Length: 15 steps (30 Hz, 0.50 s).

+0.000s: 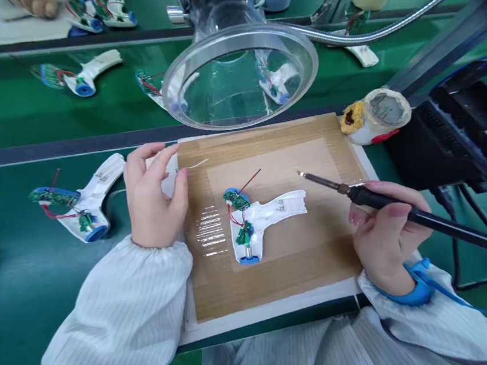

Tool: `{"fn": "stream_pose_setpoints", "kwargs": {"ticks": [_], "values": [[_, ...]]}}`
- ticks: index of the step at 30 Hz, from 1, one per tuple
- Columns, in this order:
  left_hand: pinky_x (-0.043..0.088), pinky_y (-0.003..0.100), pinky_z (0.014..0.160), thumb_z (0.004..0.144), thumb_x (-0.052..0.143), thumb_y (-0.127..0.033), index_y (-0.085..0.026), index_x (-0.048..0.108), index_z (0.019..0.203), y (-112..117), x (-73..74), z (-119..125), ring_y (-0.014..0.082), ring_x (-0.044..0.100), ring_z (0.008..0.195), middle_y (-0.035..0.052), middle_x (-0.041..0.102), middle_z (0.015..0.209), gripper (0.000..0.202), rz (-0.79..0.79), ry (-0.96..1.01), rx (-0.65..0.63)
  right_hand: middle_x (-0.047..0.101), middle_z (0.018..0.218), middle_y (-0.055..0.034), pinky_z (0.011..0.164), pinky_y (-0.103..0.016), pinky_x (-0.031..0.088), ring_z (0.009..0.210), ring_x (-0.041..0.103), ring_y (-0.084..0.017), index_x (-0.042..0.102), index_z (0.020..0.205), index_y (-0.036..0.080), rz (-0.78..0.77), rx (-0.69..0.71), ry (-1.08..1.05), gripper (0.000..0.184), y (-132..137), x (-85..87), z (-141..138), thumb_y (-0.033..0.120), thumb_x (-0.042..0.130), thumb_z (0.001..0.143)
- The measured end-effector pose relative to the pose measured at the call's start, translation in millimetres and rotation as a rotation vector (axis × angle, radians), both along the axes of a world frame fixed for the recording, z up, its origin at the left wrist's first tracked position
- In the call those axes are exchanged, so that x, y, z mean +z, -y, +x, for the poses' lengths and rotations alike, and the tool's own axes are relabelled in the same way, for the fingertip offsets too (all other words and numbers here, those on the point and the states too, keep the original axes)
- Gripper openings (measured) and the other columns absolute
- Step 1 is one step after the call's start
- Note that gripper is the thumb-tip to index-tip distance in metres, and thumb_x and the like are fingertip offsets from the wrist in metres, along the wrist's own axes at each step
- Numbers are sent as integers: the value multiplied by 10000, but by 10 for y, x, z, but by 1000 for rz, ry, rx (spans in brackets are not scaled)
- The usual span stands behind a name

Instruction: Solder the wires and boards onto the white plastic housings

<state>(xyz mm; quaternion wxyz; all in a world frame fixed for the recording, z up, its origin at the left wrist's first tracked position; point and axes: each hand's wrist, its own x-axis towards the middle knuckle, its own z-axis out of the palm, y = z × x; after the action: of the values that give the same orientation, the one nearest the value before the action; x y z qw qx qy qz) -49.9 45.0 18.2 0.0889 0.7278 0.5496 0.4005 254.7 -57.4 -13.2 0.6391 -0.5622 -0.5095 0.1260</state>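
Note:
A white plastic housing [268, 217] with green circuit boards, red wires and a blue end cap lies in the middle of a tan work board [285, 259]. My right hand [384, 232] is closed round a black soldering iron [356, 191], whose tip points left, a little above and to the right of the housing. My left hand [154, 194] rests at the board's left edge, its fingers pinched on a thin strand of solder wire [194, 165] that runs onto the board.
Another housing [82, 204] lies on the green mat to the left. More housings sit on the conveyor behind. A clear fume hood [239, 71] hangs over the board's far edge. A solder-tip cleaner [375, 115] and black station [441, 135] stand right. Another person's hand [39, 4] shows top left.

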Motion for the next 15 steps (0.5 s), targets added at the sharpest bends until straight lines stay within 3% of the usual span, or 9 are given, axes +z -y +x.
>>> {"fn": "stream_pose_setpoints", "kwargs": {"ticks": [3,6,9,12,15], "values": [[594,312,706,1045,567,-352,-190,719,1279,30,6,19,208,718,973,97,747,1166,322,-190,5,-186,772,961,-1,717,-404,601,640,722,-188,722,1263,310,-60,58,101,265,-37,-29,11,465,650,1061],[596,297,784,1079,501,-350,-184,689,1343,101,11,107,171,737,850,69,797,1101,364,-433,18,-436,829,1033,-22,1012,-453,573,1083,782,-261,700,1294,287,-138,127,246,236,-64,1,-30,360,635,1079],[589,307,880,1083,487,-336,-171,712,1335,139,20,143,188,752,917,67,815,1095,376,-510,-3,-470,838,1095,-24,1029,-413,577,1169,765,-229,686,1298,280,-149,182,262,222,-70,39,-74,298,607,1092],[584,276,805,1062,525,-313,-170,756,1282,161,53,148,174,752,861,66,825,1065,350,-533,86,-495,829,1122,-34,1048,-444,581,1151,775,-238,692,1290,270,-139,116,256,221,-54,18,-59,308,620,1084],[563,244,663,1045,573,-307,-170,805,1204,210,129,184,149,711,700,50,820,900,312,-517,290,-490,808,1175,-69,1086,-545,578,1148,781,-281,678,1309,241,-130,58,187,261,-30,-43,-4,357,619,1082]]}}
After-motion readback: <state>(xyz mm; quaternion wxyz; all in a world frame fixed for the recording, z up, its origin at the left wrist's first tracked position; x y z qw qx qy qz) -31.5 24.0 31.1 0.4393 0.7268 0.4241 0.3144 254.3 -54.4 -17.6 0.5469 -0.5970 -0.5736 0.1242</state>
